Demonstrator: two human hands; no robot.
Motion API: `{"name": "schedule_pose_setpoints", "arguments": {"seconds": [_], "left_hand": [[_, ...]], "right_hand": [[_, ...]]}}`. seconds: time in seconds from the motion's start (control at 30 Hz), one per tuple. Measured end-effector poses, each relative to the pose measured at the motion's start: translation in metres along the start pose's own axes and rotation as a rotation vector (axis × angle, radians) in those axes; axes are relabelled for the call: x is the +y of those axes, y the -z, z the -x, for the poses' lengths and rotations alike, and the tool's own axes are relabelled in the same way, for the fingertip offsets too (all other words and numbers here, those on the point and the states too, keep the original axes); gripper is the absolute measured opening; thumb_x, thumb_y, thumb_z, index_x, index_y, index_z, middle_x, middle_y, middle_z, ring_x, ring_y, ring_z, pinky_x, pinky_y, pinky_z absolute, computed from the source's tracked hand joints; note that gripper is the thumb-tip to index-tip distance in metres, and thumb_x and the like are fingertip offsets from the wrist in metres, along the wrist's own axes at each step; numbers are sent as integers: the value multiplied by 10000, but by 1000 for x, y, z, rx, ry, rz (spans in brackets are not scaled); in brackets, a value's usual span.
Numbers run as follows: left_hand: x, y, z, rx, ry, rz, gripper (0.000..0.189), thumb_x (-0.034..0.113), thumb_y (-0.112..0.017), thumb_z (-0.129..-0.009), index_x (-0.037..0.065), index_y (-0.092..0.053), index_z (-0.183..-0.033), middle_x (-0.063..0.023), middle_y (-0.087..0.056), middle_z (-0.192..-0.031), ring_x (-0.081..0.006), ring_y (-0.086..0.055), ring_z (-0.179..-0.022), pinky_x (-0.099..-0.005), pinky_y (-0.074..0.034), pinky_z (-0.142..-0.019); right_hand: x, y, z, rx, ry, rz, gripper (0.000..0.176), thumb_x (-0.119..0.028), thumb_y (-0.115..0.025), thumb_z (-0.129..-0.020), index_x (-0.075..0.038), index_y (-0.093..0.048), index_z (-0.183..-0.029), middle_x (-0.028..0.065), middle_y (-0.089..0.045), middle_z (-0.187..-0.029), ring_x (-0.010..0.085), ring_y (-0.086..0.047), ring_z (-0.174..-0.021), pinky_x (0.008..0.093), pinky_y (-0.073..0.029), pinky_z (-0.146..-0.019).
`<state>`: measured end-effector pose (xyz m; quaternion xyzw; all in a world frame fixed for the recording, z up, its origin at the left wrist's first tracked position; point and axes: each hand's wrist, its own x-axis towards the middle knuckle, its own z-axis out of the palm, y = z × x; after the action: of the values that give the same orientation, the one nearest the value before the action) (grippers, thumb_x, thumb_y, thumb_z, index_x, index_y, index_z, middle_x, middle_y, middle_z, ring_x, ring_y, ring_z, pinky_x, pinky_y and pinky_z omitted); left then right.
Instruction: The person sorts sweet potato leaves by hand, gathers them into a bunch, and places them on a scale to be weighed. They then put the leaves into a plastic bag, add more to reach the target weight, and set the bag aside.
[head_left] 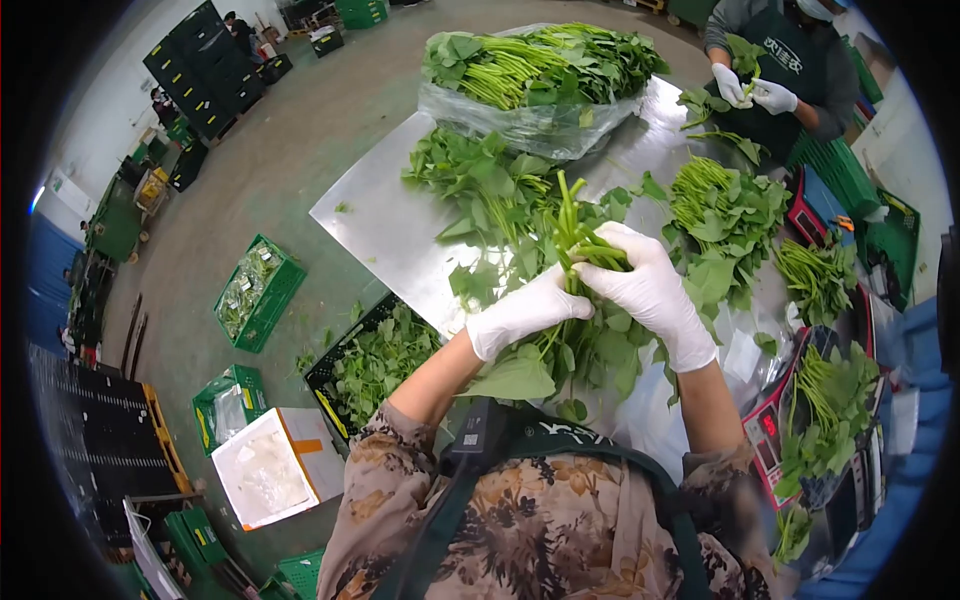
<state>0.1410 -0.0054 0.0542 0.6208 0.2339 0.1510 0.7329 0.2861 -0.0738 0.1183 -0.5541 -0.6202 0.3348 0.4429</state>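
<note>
Head-worn fisheye camera looks steeply down, close above the steel table [380,225].

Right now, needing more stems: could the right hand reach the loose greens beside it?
Probably yes: the loose greens lie close beside the right hand, nothing between, but it grips a bunch.

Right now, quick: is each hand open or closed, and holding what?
Left hand: closed around the bunch of greens.
Right hand: closed on the same bunch, nearer its stems.
</note>
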Motion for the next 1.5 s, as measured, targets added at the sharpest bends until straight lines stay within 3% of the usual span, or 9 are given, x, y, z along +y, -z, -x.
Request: {"name": "schedule_pose_setpoints", "arguments": {"seconds": [0.23, 0.37, 0.47, 0.8, 0.97, 1.1, 1.2, 1.27, 1.5], "left_hand": [[5, 3, -6, -69, 50, -67, 535, 7, -594, -709, 23, -463, -1228, -28, -549, -1017, -139, -496, -969, -273, -418, -849], [18, 15, 0, -129, -154, 402, 532, 79, -576, -697, 21, -481, -1217, -56, -570, -1015, -182, -547, -1008, -309, -439, -910], [23, 42, 5, -53, -222, 764, 530, 97, -576, -697, -3, -483, -1209, -104, -552, -957, -282, -539, -1060, -384, -465, -930], [21, 91, 18, -12, -482, 1167, 449, 96, -565, -719, 22, -518, -1160, -110, -579, -945, -299, -540, -1039, -380, -445, -958], [19, 102, 22, 72, -444, 1173, 451, 108, -536, -744, 15, -489, -1183, -135, -607, -977, -306, -560, -1044, -387, -474, -925], [25, 92, 18, 60, -453, 1188, 443, 128, -529, -760, 12, -475, -1183, -125, -602, -955, -290, -578, -1003, -385, -464, -926], [31, 72, 8, 238, -407, 814, 454, 139, -567, -747, 4, -461, -1167, -101, -552, -944, -263, -576, -999, -363, -503, -832], [36, 47, 8, 227, -373, 561, 435, 108, -514, -780, -15, -452, -1192, -76, -572, -973, -250, -572, -1026, -348, -440, -925], [24, 7, -7, 209, -285, 237, 448, 119, -582, -854, 48, -404, -1259, -36, -520, -1135, -133, -496, -1068, -289, -386, -956]], "right_hand": [[6, 0, -1, 107, 14, 143, 187, -110, -624, -798, 7, -625, -943, 85, -577, -821, 156, -550, -743, 288, -440, -698], [14, 20, -7, 368, -20, -30, 138, -139, -609, -847, -13, -616, -903, -4, -601, -808, 85, -545, -731, 246, -450, -664], [21, 50, 1, 515, -25, -321, 136, -237, -599, -857, -107, -618, -892, -28, -625, -817, 3, -384, -588, 168, -285, -517], [49, 115, 21, 659, 247, -939, 189, -176, -574, -901, -43, -552, -1033, 85, -609, -935, 109, -573, -789, 188, -423, -539], [24, 108, 20, 813, 156, -731, 188, -200, -573, -906, -42, -577, -1008, 67, -617, -879, 105, -565, -788, 198, -418, -620], [14, 100, 17, 598, 150, -497, 197, -213, -586, -893, -45, -573, -995, -10, -533, -768, 67, -471, -669, 198, -364, -601], [-9, 69, 8, 562, 60, -312, 170, -192, -606, -878, -57, -592, -981, -24, -538, -763, 54, -457, -646, 192, -360, -598], [-29, 37, 2, 439, -48, -144, 146, -150, -643, -848, -59, -612, -959, -45, -536, -759, 36, -449, -647, 184, -365, -600], [-17, -13, -8, 172, -36, -92, 438, -83, -737, -774, -21, -578, -1177, 29, -644, -962, 75, -573, -858, 230, -471, -800]]}}
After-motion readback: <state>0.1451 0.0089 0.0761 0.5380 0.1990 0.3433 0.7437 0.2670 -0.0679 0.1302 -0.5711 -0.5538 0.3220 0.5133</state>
